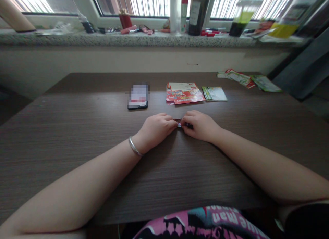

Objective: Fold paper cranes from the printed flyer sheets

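Close together over the middle of the table, both hands pinch one small dark printed piece [179, 123]. My left hand [158, 129], with a silver bangle at the wrist, has its fingers closed on the left end. At the right end, the fingers of my right hand [199, 125] are curled and closed. Most of the piece is covered by fingers, so its exact kind cannot be made out. Just beyond the hands lies a stack of red printed leaflets [189, 95], and beside it a green-and-white packet [215, 94].
A phone [138, 96] lies left of the leaflets on the brown table [64, 143]. More printed packets [240, 78] lie at the back right. Bottles, red pens and small items crowd the stone windowsill [154, 40] behind the table.
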{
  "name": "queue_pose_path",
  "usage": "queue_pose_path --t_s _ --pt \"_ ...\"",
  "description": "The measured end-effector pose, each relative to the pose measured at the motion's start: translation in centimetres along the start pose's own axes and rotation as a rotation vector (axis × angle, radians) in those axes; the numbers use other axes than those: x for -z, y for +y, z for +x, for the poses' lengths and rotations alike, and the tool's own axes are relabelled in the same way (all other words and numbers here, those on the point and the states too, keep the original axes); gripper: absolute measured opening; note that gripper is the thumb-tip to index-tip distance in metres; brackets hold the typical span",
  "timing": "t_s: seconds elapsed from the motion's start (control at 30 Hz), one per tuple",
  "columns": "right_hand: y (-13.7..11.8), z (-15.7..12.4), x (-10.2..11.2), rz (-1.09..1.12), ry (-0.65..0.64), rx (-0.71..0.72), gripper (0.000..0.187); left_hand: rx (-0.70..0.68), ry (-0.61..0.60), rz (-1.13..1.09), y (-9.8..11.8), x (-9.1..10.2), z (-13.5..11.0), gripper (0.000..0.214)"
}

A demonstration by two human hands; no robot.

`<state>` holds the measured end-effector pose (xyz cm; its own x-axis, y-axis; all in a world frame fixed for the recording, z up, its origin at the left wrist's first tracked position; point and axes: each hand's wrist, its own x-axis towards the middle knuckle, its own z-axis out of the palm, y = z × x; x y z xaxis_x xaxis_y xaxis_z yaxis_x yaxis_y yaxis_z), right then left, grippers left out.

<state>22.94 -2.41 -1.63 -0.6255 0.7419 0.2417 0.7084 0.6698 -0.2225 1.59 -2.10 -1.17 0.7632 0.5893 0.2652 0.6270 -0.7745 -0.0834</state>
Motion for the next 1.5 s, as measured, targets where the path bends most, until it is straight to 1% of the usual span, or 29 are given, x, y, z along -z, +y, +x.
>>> queue_pose_path --t_s 0.13,0.33,0.4,0.5,0.6,0.7,0.83,0.97,1.1,1.23,1.5 --pt "0.15 0.05 -0.13 0.023 -0.013 -0.055 0.016 0.015 0.010 0.021 0.14 0.00 -0.02 0.024" --pt "0.31 0.61 -0.24 0.077 -0.064 -0.194 0.019 0.016 0.011 0.030 0.11 -0.08 -0.06 0.021" --pt "0.28 0.73 -0.14 0.071 -0.085 -0.239 0.020 -0.001 0.015 0.032 0.06 0.04 -0.13 0.019" --pt "0.21 0.76 0.00 0.054 -0.102 -0.278 0.020 -0.066 0.012 0.054 -0.02 0.37 -0.24 0.017" --pt "0.19 0.69 0.06 0.026 -0.101 -0.293 0.020 -0.122 -0.004 0.094 -0.05 0.69 -0.26 0.016" --pt "0.23 0.68 0.11 0.012 -0.097 -0.300 0.021 -0.140 -0.023 0.112 -0.07 0.81 -0.22 0.019" --pt "0.27 0.75 0.21 0.021 -0.108 -0.316 0.022 -0.159 -0.051 0.100 -0.20 0.51 -0.25 0.021" --pt "0.19 0.84 0.25 0.003 -0.109 -0.306 0.020 -0.164 -0.024 0.095 -0.40 0.05 -0.33 0.025" --pt "0.07 0.92 0.27 -0.016 -0.119 -0.334 0.019 -0.174 -0.004 0.112 -0.45 -0.09 -0.34 0.025" --pt "0.18 0.93 0.32 0.010 -0.127 -0.347 0.019 -0.166 0.015 0.126 -0.39 -0.11 -0.32 0.025" --pt "0.52 0.90 0.39 0.040 -0.125 -0.361 0.023 -0.180 -0.021 0.113 -0.44 0.15 -0.16 0.028"
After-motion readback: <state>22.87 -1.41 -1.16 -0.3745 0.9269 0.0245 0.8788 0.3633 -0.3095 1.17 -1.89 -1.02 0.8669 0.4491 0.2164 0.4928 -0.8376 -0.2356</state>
